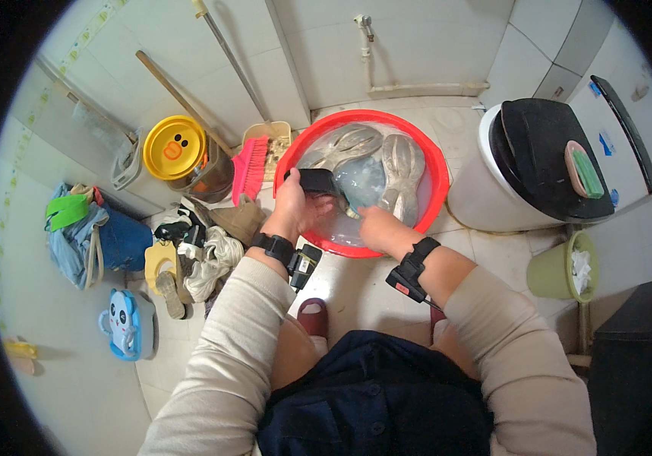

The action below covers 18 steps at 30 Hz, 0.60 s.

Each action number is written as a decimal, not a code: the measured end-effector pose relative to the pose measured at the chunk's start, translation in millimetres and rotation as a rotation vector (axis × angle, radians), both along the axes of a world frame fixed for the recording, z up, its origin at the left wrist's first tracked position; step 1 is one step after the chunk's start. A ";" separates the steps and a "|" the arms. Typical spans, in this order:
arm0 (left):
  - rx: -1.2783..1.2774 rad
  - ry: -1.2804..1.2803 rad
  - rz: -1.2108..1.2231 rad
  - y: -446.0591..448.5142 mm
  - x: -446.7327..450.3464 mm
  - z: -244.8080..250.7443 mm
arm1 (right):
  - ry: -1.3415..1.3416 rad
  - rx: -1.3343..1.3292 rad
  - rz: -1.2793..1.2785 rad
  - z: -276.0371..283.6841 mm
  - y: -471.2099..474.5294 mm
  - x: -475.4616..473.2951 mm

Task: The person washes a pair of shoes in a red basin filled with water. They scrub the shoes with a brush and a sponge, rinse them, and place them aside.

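Observation:
A red plastic basin (438,157) of cloudy water stands on the floor in front of me. My left hand (297,208) grips a black item (315,181), apparently a shoe, above the basin's left side. My right hand (381,229) is curled at the front rim around something mostly hidden; a few pale bristles (352,214), seemingly a brush's, show by the fingertips. Two shoes lie sole up in the water, one shoe (351,142) at the back and another shoe (404,165) at the right. A translucent bluish thing (363,179) sits between them.
To the left are a pile of shoes (212,256), a pink broom (250,168), a yellow-lidded bucket (175,147), a blue bucket (126,236) with cloths and a blue-white box (132,325). On the right stand a black-lidded toilet (536,159) and a green wastebasket (548,268).

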<state>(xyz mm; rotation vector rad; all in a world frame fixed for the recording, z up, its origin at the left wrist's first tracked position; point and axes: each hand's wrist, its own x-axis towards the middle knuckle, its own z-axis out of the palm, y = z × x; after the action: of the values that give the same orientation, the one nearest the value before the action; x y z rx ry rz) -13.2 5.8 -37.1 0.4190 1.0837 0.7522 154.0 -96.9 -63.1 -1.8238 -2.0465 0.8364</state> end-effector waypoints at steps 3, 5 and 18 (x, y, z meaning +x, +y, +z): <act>0.000 0.007 0.004 4.7 -3.0 -4.9 | 0.184 -0.001 -0.103 0.7 -2.2 -2.6; 0.017 0.006 0.089 4.6 -0.7 -14.5 | 0.219 0.023 -0.102 4.9 -8.0 -9.8; 0.005 -0.079 0.157 -2.3 9.7 -15.1 | 0.335 0.114 -0.092 41.3 -23.9 -24.0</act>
<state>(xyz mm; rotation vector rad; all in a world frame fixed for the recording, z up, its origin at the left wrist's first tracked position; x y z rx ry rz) -3.5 3.4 -52.3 0.3080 1.0488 0.9029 130.0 -120.8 -21.8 -1.5812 -1.7503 0.9100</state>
